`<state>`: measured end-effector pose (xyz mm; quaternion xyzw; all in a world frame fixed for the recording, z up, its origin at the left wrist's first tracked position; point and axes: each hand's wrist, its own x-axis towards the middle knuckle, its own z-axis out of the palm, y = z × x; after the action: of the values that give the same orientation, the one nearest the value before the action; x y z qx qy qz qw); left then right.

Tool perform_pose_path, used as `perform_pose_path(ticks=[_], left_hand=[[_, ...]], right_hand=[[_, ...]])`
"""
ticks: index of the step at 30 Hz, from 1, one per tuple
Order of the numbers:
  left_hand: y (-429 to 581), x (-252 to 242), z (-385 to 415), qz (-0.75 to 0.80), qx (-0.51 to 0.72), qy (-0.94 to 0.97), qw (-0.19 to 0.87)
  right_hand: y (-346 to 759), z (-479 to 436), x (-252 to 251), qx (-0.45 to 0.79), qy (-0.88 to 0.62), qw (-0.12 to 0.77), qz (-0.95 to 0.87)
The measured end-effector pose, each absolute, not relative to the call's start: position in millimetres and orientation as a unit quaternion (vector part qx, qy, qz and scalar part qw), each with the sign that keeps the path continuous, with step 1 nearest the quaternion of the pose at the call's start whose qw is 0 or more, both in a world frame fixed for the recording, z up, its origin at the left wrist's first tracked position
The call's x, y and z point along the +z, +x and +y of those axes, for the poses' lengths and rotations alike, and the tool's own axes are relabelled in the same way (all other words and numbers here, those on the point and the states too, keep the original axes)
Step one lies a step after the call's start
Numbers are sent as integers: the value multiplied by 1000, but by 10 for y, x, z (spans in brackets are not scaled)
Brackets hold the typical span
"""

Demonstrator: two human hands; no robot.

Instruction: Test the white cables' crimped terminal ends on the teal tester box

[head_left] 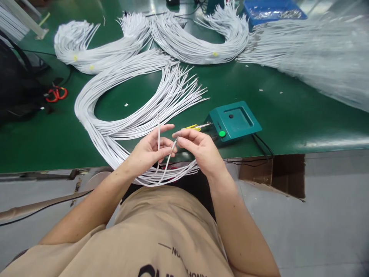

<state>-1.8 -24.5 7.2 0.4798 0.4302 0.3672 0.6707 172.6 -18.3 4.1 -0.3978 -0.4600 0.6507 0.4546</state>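
My left hand (155, 148) is closed on a white cable (170, 154), its thumb and fingers pinching it just below the tip. One more cable end (158, 132) stands upright across the left fingers. The fingertips of my right hand (198, 148) pinch the metal-looking end of the same white cable, close to the left thumb. Below both hands a loop of white cables (161, 180) hangs over the table's front edge. A large curved bundle of white cables (95, 115) lies behind and to the left of my left hand.
Right of my hands sits a green device (242, 120) with a green button and a yellow-marked tip. More cable bundles (198, 42) lie at the back, beside a blue tray (273, 10). Red-handled scissors (57, 93) rest at the left, and a cardboard box (272, 175) is under the table.
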Motion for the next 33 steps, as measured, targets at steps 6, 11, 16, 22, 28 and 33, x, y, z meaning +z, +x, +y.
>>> perform_pose_path(ticks=[6, 11, 16, 22, 28, 33], left_hand=[[-38, 46, -268, 417, 362, 489, 675], [-51, 58, -290, 414, 361, 490, 676], [-55, 81, -307, 417, 358, 502, 667], [-45, 57, -318, 403, 371, 527, 650], [-31, 21, -328, 435, 382, 561, 592], [-41, 33, -334, 459, 374, 559, 581]], right_hand=[[1726, -210, 32, 662, -403, 447, -446], [1715, -208, 21, 678, -386, 449, -435], [1685, -228, 33, 686, -387, 448, -423], [1643, -313, 80, 653, -419, 453, -440], [1634, -391, 122, 599, -475, 455, -457], [1614, -401, 73, 517, -498, 447, -534]])
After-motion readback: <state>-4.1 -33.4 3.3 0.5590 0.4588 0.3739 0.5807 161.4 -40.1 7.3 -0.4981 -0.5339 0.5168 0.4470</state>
